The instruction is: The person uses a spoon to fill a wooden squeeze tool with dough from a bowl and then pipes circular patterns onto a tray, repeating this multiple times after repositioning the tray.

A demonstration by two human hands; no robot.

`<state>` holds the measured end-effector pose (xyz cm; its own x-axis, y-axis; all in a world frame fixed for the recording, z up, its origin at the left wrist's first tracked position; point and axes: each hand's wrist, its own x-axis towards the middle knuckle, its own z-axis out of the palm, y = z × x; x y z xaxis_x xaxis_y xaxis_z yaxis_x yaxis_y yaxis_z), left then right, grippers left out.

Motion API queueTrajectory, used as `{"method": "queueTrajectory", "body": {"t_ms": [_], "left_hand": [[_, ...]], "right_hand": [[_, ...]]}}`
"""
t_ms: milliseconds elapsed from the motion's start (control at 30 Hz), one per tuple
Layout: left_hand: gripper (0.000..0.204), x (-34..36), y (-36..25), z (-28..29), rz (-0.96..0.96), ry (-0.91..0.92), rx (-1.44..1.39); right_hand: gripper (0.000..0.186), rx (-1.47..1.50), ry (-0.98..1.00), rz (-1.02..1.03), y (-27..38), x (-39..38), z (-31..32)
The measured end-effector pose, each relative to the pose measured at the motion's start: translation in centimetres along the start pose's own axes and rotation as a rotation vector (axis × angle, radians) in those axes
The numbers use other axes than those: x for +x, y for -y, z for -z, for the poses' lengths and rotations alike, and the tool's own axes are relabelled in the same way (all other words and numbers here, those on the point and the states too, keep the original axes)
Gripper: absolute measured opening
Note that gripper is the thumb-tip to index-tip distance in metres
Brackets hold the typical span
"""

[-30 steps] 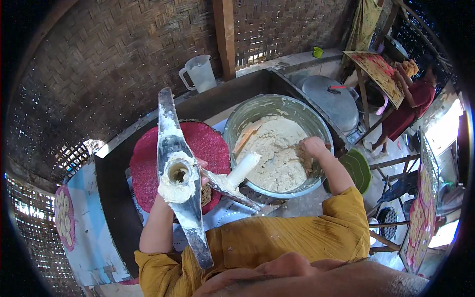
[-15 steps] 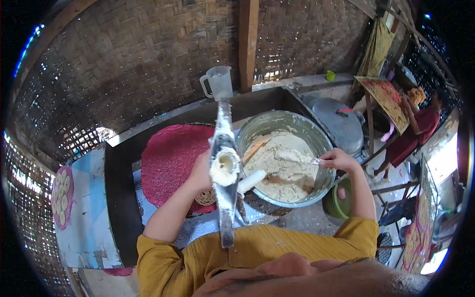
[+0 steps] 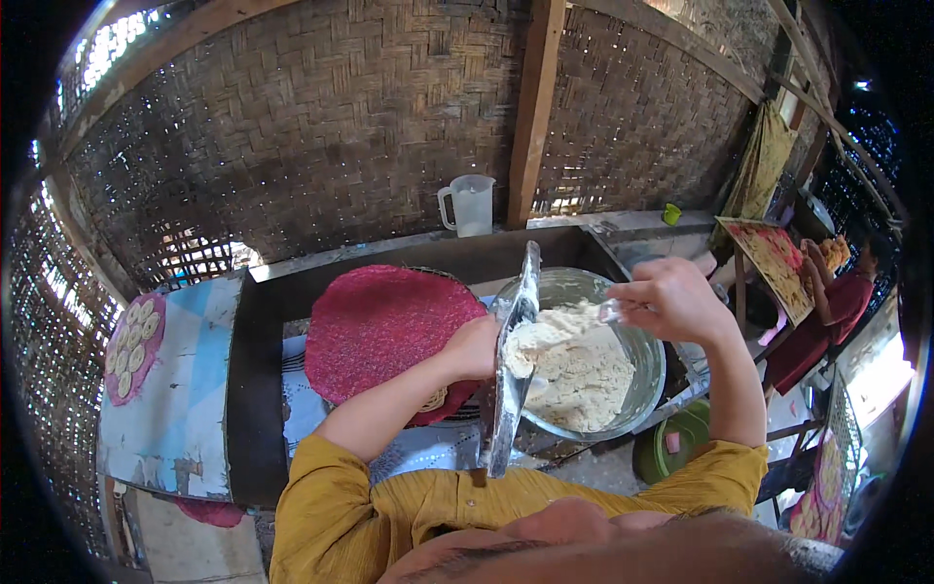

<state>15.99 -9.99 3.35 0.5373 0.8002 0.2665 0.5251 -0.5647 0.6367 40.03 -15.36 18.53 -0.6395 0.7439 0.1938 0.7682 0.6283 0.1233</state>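
My left hand (image 3: 473, 348) is closed around the middle of a long, flour-dusted bar (image 3: 506, 414) with a round opening, which looks like a hand press; its fingers are partly hidden. The bar is tilted, its opening turned toward the right. My right hand (image 3: 671, 302) pinches a spoon (image 3: 611, 311) loaded with pale, crumbly flour mix (image 3: 559, 326), held at the opening. Beneath both is a large grey-green basin (image 3: 654, 375) with more of the mix in it. A short white cylinder (image 3: 537, 387) shows beside the bar, above the basin's near left side.
Left of the bar lies a round magenta mesh sheet (image 3: 389, 331) over a basket. A clear pitcher (image 3: 473, 206) stands on the back ledge. Pale rounds (image 3: 136, 341) rest on a pink sheet at far left. Below the basin is a green bucket (image 3: 686, 438). Another person (image 3: 832, 311) works at right.
My right hand has lifted the spoon out of the basin with a heap of mix and brought it to the bar's opening. The bar has tilted toward the basin, and the view has shifted.
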Motion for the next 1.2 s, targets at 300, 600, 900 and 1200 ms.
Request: {"method": "queueTrajectory", "body": {"t_ms": [300, 600, 900, 1200], "left_hand": [[0.037, 0.7, 1.3, -0.5, 0.149, -0.009, 0.051], [0.04, 1.4, 2.6, -0.9, 0.178, -0.05, -0.039], [0.041, 2.1, 1.4, -2.0, 0.181, 0.016, 0.094], [0.035, 0.8, 6.2, -0.2, 0.253, -0.07, -0.463]], "right_hand": [[0.015, -0.577, -0.279, 0.324, 6.1, 0.4, -3.4], [0.012, -0.303, -0.62, -0.011, 2.4, -2.0, 0.3], [0.006, -0.334, -0.369, 0.189, 3.0, 0.5, -3.9], [0.017, -0.158, -0.705, -0.046, 0.8, -2.7, -2.8]]}}
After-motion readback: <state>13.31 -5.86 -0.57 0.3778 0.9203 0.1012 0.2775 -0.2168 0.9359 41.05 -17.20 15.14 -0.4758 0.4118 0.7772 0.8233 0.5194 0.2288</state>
